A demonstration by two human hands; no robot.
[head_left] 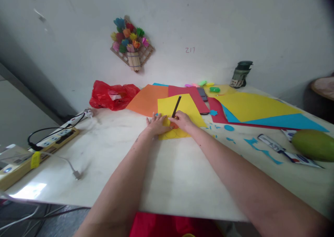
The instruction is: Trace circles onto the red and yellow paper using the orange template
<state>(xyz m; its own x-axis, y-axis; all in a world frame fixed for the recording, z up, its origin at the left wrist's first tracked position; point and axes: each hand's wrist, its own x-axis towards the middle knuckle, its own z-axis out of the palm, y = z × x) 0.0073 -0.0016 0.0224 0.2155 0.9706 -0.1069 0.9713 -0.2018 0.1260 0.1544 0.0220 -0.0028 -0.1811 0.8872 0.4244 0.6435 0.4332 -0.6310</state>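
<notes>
In the head view, a yellow sheet of paper (pixel 168 106) lies on the table in front of me, with circle outlines drawn along its near edge. My right hand (pixel 182 120) is closed round a dark pen (pixel 176 106), which leans with its top up and away from me. Flat on the sheet's left side rests my left hand (pixel 156 125), fingers spread. Its thumb touches or lies just beside a small orange piece (pixel 174 125) under the pen. The pen's tip is hidden by my fingers.
Orange paper (pixel 147 99), red paper (pixel 182 94) and a red plastic bag (pixel 112 95) lie behind. To the right are another yellow sheet (pixel 253 106), blue scraps (pixel 229 128), a glue tube (pixel 271 143) and a green fruit (pixel 314 144). A power strip (pixel 49 144) runs along the left.
</notes>
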